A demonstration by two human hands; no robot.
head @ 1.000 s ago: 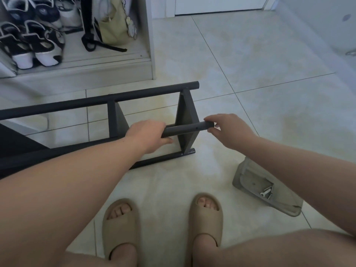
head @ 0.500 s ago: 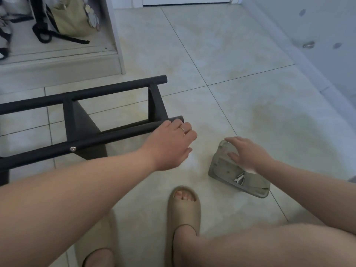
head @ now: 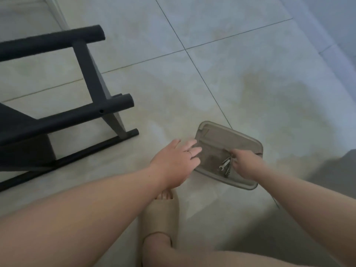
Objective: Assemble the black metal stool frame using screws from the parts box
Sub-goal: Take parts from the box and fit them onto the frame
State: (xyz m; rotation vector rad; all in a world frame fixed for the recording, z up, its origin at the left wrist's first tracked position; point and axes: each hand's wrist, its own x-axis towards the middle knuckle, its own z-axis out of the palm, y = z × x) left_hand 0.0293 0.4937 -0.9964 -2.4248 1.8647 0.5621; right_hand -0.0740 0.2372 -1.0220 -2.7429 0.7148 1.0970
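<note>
Reaches into the parts box (head: pixel 221 139) on the floor (head: pixel 250 83).
Steadies its left edge with the flat left hand (head: pixel 177 160); probes among wrenches (head: pixel 225 163) with the curled right hand (head: pixel 245 162), grasp unclear. Shows the stool frame (head: pixel 90 110) left of the box: likely stiff, heavy, best held by a tube.

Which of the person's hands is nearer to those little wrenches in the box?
The right. The right hand is in the parts box, fingertips right beside the wrenches; the left hand lies open at the box's left edge, farther from them.
</note>
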